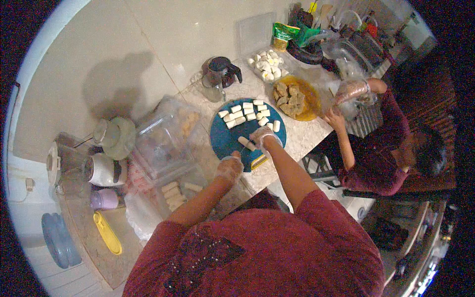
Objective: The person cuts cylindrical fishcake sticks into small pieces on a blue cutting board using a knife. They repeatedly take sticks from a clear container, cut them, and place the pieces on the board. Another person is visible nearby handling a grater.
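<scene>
Both my hands wear clear plastic gloves over a round blue cutting board (222,141) on the marble counter. My right hand (265,137) presses down on a long white food piece (246,143) near the board's front. My left hand (230,167) is closed at the board's near edge, and a thin knife blade (241,151) seems to run from it toward that piece. Several cut white chunks (247,115) lie across the far half of the board. A yellow-handled tool (258,162) lies at the board's edge beside my right wrist.
A seated person (381,153) at the right reaches gloved hands toward a yellow bowl of brown pieces (297,99). Behind are a clear tub of white pieces (267,65) and a dark jug (222,73). Clear plastic containers (166,136), a blender (64,166) and a yellow lid (108,232) stand left.
</scene>
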